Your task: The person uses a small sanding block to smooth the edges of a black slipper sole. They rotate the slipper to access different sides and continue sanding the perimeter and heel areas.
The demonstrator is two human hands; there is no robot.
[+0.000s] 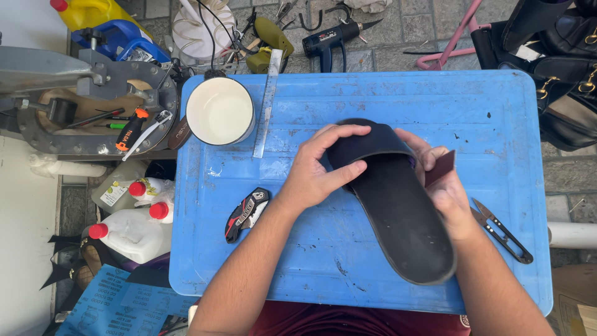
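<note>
On the blue table (497, 124) — black slide sandal (398, 211) between both hands, toe toward the person.

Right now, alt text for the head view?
Two hands, left and right, hold a black slide sandal on a blue table; the right also holds a dark red piece. A folding knife and thread snips lie alongside.

Matt black rubber sandal (398, 211) on scuffed blue plastic table (497, 112).
</note>
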